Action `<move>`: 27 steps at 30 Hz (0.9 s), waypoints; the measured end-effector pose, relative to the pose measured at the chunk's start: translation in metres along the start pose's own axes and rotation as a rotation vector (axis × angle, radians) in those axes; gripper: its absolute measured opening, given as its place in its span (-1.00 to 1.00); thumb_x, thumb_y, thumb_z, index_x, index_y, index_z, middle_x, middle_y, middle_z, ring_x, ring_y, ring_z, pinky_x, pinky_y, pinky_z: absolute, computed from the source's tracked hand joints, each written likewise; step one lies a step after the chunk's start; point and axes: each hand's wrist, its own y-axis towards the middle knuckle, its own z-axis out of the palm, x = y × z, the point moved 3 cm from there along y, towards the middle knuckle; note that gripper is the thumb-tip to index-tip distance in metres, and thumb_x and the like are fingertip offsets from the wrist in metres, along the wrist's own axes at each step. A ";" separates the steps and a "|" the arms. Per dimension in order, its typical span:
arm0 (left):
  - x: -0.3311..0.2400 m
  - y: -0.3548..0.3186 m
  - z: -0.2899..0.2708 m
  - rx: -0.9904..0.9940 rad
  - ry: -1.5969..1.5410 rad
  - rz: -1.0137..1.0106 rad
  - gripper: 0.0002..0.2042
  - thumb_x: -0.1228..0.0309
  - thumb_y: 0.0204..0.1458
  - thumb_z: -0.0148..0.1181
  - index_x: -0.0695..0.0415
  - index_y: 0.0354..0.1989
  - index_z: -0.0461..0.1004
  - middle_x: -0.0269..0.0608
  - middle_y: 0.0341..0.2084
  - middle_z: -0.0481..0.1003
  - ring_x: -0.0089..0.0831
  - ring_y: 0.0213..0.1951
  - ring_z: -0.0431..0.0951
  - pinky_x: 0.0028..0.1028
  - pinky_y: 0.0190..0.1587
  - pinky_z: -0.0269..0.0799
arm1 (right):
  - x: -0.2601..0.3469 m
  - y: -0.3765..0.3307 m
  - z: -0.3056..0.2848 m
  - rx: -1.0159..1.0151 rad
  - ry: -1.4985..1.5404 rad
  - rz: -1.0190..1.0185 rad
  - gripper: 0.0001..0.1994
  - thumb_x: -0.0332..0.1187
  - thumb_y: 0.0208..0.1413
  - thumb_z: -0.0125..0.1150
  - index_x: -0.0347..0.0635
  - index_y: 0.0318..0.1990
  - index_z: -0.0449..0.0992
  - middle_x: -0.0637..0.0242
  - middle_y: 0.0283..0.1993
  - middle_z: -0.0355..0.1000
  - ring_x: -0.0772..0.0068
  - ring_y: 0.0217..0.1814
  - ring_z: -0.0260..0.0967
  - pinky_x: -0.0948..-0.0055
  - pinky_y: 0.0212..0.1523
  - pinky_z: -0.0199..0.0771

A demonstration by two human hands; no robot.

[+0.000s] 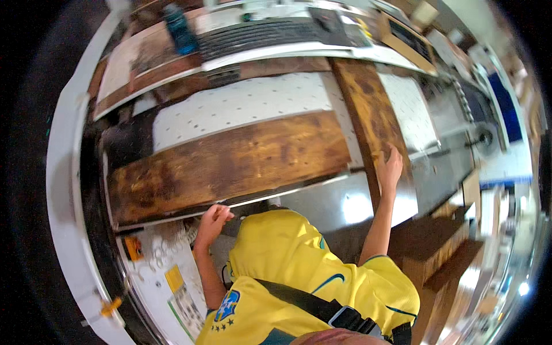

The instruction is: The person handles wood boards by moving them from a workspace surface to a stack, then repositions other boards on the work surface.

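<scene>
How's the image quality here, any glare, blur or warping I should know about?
Head view: glare whites out a patch of the grey floor; head view, top: the dark keyboard looks soft; head view, far left: the white strip bows with the fisheye, and the picture's corners go black.

Yellow short-sleeved jersey (293,253) worn, blue shield crest (229,305) and dark stars (222,326) applied to front, curved teal mark (329,282) printed, black strap (299,300) laid across, grey-rimmed buckle (346,318) fitted.
</scene>
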 end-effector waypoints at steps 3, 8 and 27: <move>-0.008 0.001 0.006 0.041 0.021 -0.054 -0.69 0.18 0.39 0.14 0.22 0.00 0.52 -0.23 -0.20 0.64 -0.51 -0.14 0.57 -0.40 0.03 0.47 | -0.142 -0.055 -0.014 0.045 -0.522 0.291 -0.42 0.09 0.26 0.25 -0.26 0.18 0.49 -0.01 0.16 0.55 -0.13 0.27 0.43 -0.09 0.24 0.40; -0.005 0.008 -0.001 0.216 0.069 0.147 -0.70 0.24 0.43 0.10 0.28 0.00 0.51 -0.23 -0.18 0.60 -0.49 -0.15 0.56 -0.42 0.02 0.48 | -0.221 -0.095 -0.063 0.256 -0.320 0.653 -0.26 0.33 0.24 0.14 -0.19 0.22 0.51 -0.01 0.11 0.59 -0.21 0.21 0.50 -0.19 0.28 0.32; -0.104 0.078 0.128 0.717 0.206 0.356 -0.65 0.16 0.43 0.10 0.24 0.09 0.50 -0.19 -0.07 0.60 -0.46 -0.03 0.59 -0.41 0.06 0.52 | 0.048 -0.288 -0.005 -0.610 1.299 1.152 -0.67 -0.33 0.28 0.40 -0.21 0.10 0.47 0.37 -0.06 0.50 0.42 -0.18 0.45 0.32 -0.23 0.48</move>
